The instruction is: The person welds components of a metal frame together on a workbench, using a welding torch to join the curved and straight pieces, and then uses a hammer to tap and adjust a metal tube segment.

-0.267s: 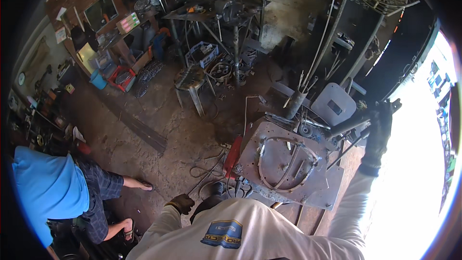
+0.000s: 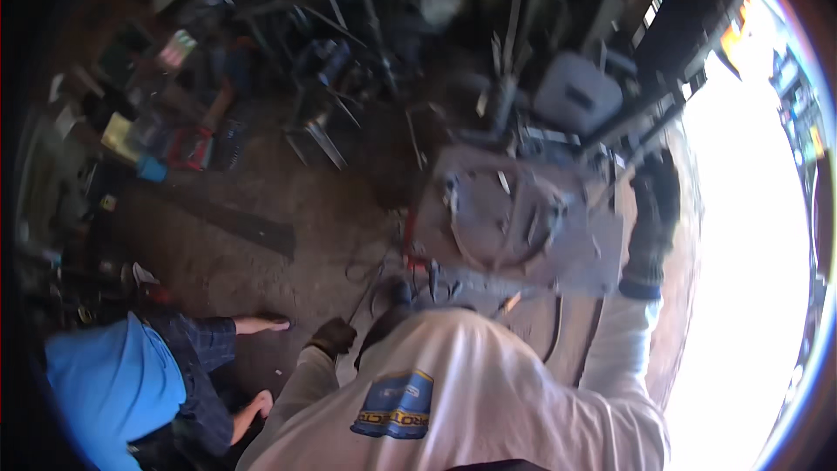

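Observation:
My left hand (image 2: 332,337), in a dark glove, is closed low at my left side. A thin line runs from beside it up along the floor, and what the fingers hold, if anything, is hidden. My right hand (image 2: 656,196), in a long dark glove, reaches out past the right edge of a metal work table (image 2: 571,272). Motion blurs its fingers, so their grip is unclear; a dark metal bar (image 2: 632,126) lies just beyond it. On the table top rests a round metal frame (image 2: 460,240) with a bar across it.
A person in a blue shirt (image 2: 113,375) sits at the lower left. Cables (image 2: 362,272) lie on the floor by my foot. Behind the table stand a tube of rods (image 2: 501,105) and a grey plate with a slot (image 2: 577,92). A stool (image 2: 323,139) stands farther off.
The whole view has shifted and blurred as my head moves. My right hand has come lower and nearer to the table's right edge. My left hand stays at my side, still closed.

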The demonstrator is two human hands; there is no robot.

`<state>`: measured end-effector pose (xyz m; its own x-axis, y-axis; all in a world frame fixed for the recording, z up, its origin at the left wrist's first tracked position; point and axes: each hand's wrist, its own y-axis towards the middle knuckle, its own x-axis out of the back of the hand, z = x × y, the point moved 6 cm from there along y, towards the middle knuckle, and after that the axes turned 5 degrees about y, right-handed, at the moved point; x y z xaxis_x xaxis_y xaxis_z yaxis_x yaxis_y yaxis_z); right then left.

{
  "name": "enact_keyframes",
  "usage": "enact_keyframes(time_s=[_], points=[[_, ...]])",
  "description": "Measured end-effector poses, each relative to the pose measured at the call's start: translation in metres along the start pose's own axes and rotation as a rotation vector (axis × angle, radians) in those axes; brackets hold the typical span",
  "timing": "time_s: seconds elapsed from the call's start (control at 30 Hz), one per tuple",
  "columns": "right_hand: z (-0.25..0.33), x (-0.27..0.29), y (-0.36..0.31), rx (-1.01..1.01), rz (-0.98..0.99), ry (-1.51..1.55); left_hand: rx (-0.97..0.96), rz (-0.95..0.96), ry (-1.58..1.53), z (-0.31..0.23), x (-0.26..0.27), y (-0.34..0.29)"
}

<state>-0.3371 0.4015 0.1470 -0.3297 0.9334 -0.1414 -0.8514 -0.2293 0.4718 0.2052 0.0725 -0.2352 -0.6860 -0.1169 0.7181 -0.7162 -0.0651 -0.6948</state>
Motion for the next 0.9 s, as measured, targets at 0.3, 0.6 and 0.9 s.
enact_keyframes(time_s=[0.3,0.6,0.9], points=[[-0.045,0.030,-0.099,-0.310,-0.034,0.076,-0.087,-0.093,0.130,-0.008,-0.074,0.014],[-0.131,0.080,-0.160,-0.434,-0.013,-0.436,0.194,0.009,-0.297,0.003,-0.059,-0.022],[-0.111,0.050,-0.162,-0.342,0.053,-0.548,0.331,-0.718,-0.642,0.046,0.085,-0.003]])
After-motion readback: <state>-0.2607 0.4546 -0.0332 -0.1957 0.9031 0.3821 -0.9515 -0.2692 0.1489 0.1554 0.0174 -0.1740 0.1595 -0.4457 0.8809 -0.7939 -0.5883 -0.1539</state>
